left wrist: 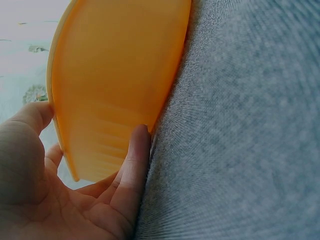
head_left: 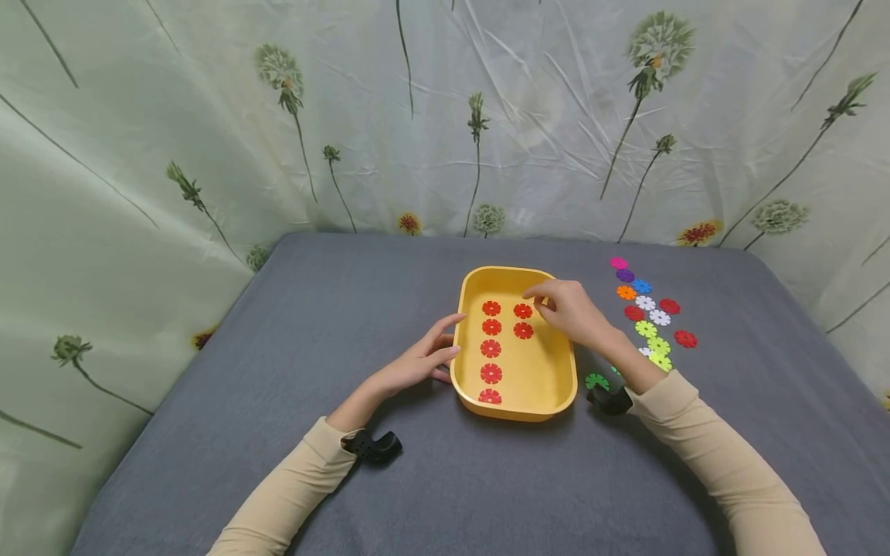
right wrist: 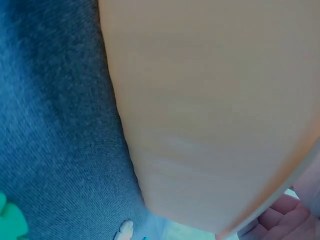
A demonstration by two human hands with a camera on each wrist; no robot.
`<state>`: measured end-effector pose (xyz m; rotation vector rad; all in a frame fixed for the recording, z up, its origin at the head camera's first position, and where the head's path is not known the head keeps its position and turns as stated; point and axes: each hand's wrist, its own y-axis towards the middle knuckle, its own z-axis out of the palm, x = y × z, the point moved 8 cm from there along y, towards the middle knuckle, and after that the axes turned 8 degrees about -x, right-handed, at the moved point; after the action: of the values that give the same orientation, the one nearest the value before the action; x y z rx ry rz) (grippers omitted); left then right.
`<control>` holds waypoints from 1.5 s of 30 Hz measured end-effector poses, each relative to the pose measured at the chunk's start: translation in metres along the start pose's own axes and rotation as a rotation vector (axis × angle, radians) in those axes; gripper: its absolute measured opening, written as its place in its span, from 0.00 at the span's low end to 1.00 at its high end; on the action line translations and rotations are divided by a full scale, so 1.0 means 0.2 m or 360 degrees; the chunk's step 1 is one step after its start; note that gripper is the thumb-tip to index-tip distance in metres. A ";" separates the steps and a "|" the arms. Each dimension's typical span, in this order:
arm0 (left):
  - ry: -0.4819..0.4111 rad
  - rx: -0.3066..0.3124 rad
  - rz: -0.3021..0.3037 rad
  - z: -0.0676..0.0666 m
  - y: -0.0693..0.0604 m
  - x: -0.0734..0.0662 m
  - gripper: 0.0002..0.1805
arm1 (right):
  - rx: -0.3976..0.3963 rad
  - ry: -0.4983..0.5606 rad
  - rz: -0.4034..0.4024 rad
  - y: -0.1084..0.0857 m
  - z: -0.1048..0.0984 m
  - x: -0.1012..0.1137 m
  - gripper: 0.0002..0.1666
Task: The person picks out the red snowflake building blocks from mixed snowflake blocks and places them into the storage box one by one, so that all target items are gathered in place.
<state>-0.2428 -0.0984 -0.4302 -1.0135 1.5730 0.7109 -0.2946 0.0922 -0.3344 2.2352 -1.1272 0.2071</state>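
Observation:
A yellow plastic tray [head_left: 538,371] stands on the grey cloth. Flat inside lie notched red discs: several in a left column [head_left: 490,348] and two in a right column [head_left: 524,330]. My left hand [head_left: 412,363] holds the tray's left side, with fingertips at the rim and other fingers against the outer wall [left wrist: 115,75]. Reaching over the right rim, my right hand [head_left: 572,310] has its bent fingers just above the upper red disc [head_left: 523,310] of the right column; nothing shows between them. The right wrist view shows mostly tray wall [right wrist: 210,100], and the fingers are partly hidden.
Right of the tray, loose notched discs lie scattered: pink [head_left: 619,262], purple [head_left: 625,275], blue [head_left: 642,286], orange [head_left: 626,293], white [head_left: 659,317], red [head_left: 685,339], yellow-green [head_left: 658,345] and green [head_left: 596,381]. A flowered curtain [head_left: 431,116] hangs behind the table.

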 end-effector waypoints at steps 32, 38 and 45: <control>-0.0030 -0.0017 -0.0050 0.00 -0.01 0.02 0.32 | -0.0224 0.0087 0.0336 -0.15 -0.21 -0.21 0.13; -0.0033 -0.0024 -0.0044 0.01 -0.01 0.01 0.31 | -0.0274 0.0056 0.0385 -0.16 -0.24 -0.26 0.12; -0.0016 -0.0017 -0.0055 0.00 -0.01 0.01 0.31 | -0.0362 -0.0021 0.0442 -0.19 -0.31 -0.34 0.12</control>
<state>-0.2414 -0.0995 -0.4312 -1.0412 1.5410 0.6998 -0.2996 0.1904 -0.3298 1.8810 -1.3939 0.1684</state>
